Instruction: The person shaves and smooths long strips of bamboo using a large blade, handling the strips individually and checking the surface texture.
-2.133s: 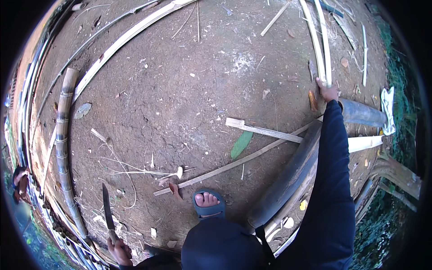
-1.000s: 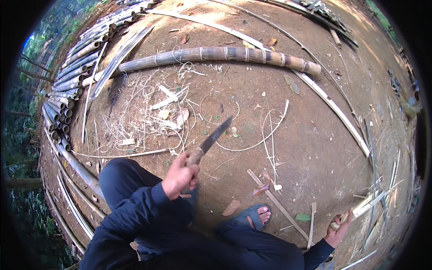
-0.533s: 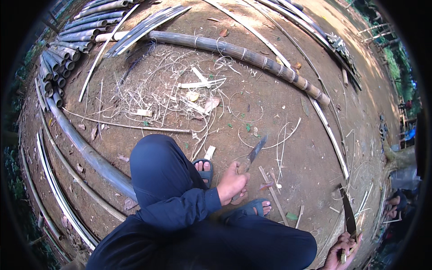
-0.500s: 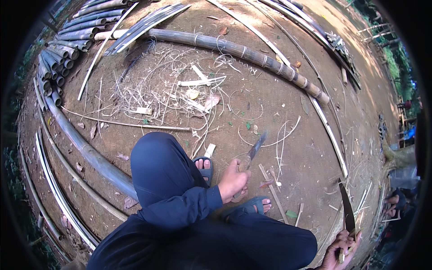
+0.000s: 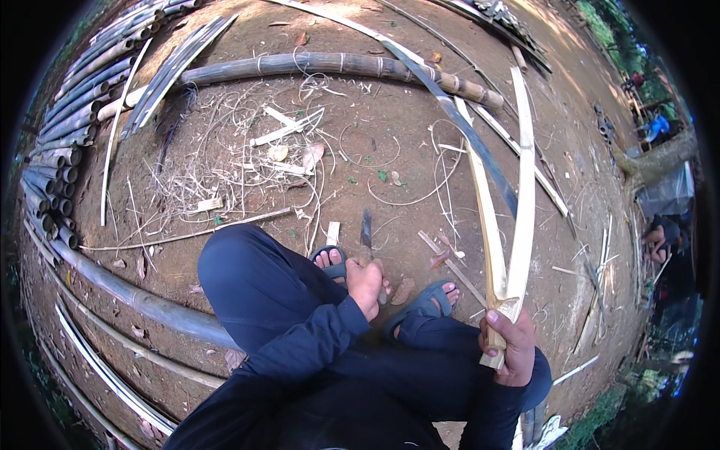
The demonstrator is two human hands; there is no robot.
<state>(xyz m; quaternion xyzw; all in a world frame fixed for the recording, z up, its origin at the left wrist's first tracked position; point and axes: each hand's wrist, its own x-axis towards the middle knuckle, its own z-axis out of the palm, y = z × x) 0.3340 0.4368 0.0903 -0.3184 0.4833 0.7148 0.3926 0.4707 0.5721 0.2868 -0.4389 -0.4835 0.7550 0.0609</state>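
My left hand (image 5: 365,289) is closed around the handle of a knife (image 5: 366,229) between my knees, its dark blade pointing away from me. My right hand (image 5: 511,346) grips the near end of split bamboo strips (image 5: 523,180) above my right knee. Two pale lengths spread apart from the grip in a narrow V, reaching far forward. A dark-skinned bamboo strip (image 5: 469,139) curves in from the far side and passes behind the right pale length; whether it belongs to the held bundle I cannot tell.
A thick bamboo pole (image 5: 360,65) lies across the far ground, with shavings (image 5: 225,161) before it. Cut bamboo poles (image 5: 82,101) are stacked at far left. Another long pole (image 5: 150,296) runs beside my left knee. A tree trunk (image 5: 660,161) and a person (image 5: 660,238) are at right.
My right hand has come from the lower right rim toward my right knee, bringing the split bamboo strips into full view. My left hand has moved slightly left, the knife now more upright.
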